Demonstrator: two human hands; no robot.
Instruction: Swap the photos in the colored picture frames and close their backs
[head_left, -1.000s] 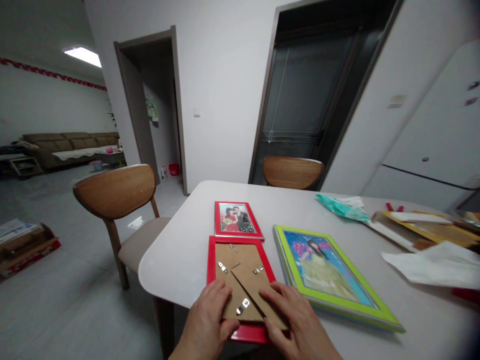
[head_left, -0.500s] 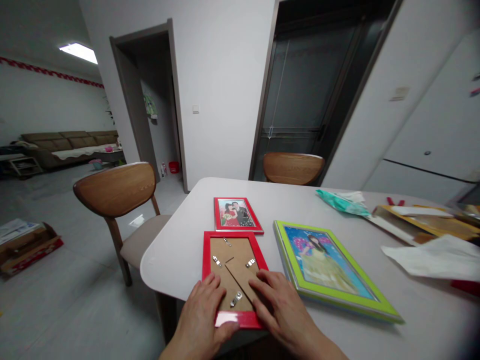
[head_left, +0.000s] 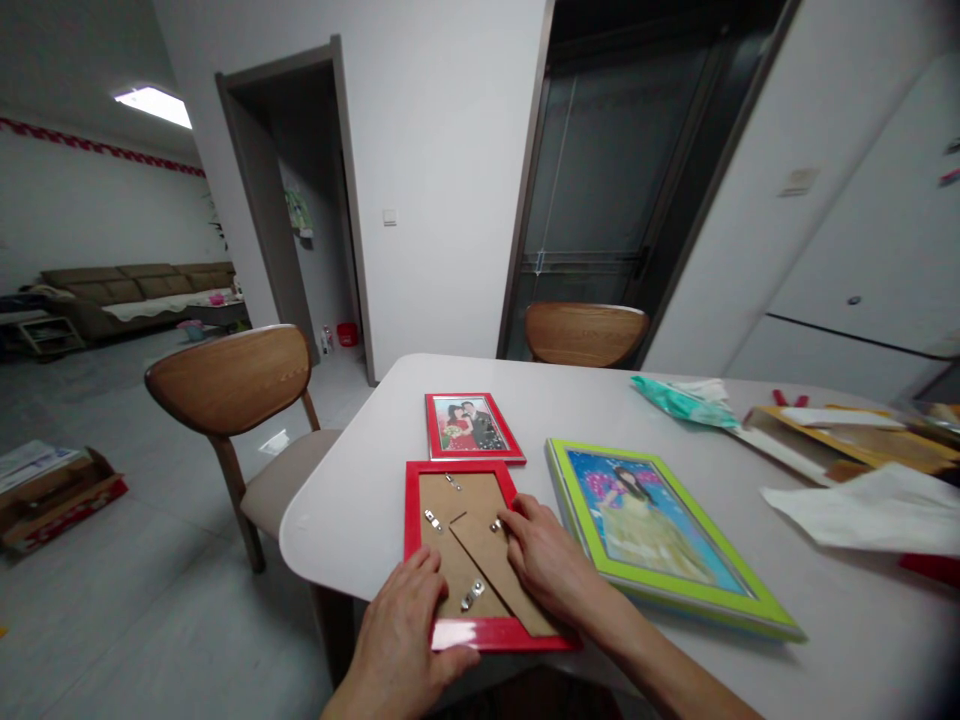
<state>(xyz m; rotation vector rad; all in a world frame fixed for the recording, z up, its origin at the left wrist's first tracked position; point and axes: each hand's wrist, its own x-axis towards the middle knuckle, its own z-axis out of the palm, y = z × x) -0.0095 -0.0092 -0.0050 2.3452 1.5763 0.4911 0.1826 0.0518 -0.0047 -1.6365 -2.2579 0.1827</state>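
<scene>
- Lying back-up on the desk, at the green frame's nine o'clock: the red frame.
- Left grip lies open at its eight o'clock.
- Right grip just moved to two o'clock; whether closed, cannot tell.
- Metal clip there now seems the working point.

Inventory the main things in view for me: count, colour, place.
Face-down frame: one, red, under both hands
Metal clips: four, silver, on its back
Face-up frame: one, red, just beyond it
Green frame: one, lime, to its right
Table: one, white, centre
Chairs: two, brown, left and beyond
Packaging: several pieces, teal, yellow, white, table's right
Sofa: one, brown, far left
Box: one, brown and red, left floor
Left hand: one, bare, frame's near left
Right hand: one, bare, at right clip
</scene>
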